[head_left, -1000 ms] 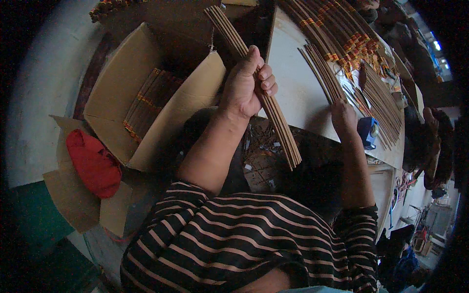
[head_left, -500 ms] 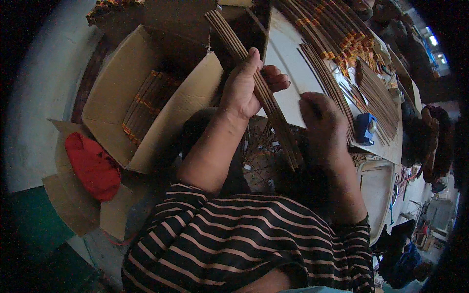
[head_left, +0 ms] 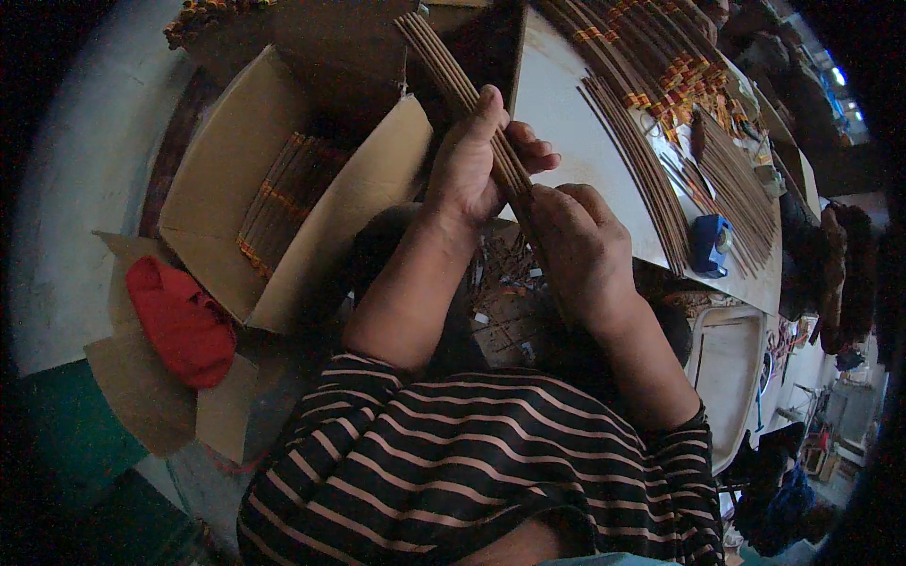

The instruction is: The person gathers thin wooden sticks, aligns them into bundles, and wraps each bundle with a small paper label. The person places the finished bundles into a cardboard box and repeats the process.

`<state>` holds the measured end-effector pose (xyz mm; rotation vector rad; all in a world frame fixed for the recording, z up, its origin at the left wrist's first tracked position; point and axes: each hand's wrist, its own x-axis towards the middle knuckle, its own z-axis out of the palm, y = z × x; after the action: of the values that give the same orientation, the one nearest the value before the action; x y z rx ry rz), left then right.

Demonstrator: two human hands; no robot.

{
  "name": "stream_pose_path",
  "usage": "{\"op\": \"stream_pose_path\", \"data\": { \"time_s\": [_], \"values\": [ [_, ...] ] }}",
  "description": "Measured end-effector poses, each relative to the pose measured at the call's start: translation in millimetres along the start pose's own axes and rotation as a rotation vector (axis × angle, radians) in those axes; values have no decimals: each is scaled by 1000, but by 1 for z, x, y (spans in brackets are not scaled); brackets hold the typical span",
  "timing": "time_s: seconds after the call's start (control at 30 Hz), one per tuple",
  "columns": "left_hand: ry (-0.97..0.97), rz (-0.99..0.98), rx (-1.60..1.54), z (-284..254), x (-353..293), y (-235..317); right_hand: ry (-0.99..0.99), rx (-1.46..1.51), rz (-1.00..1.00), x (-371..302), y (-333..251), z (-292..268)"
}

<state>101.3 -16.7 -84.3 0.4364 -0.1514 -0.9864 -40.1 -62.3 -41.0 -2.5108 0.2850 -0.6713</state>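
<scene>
A slim bundle of thin brown sticks (head_left: 439, 58) slants from upper left to lower right in front of me. My left hand (head_left: 467, 170) is closed round its middle, thumb lying along the top. Lower down, my right hand (head_left: 593, 250) has its fingers closed on the same bundle and hides part of it. The bundle's near end is dark and hard to make out. To the right, more loose brown sticks (head_left: 642, 179) lie in a row on the white table (head_left: 557, 90).
An open cardboard box (head_left: 363, 198) at left holds banded sticks (head_left: 283, 203). A red cloth (head_left: 179, 325) lies beside it. On the table are a blue tape dispenser (head_left: 711, 245) and many sticks with yellow-red bands (head_left: 675, 85). Scraps (head_left: 505, 283) litter the floor below my hands.
My right hand, blurred and apart from the bundle before, has moved left onto its lower part and closed there. My left hand keeps its hold in nearly the same place.
</scene>
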Motion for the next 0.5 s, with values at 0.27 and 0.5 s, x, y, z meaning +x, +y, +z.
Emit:
{"op": "stream_pose_path", "data": {
  "time_s": [0.27, 0.5],
  "values": [
    [2, -23, -24, -2, 2, 1, -26, -62, -116, 0, 5, -3],
    [-96, -13, 19, 3, -2, 7, -320, 552, 489, -3, 4, -4]
  ]
}}
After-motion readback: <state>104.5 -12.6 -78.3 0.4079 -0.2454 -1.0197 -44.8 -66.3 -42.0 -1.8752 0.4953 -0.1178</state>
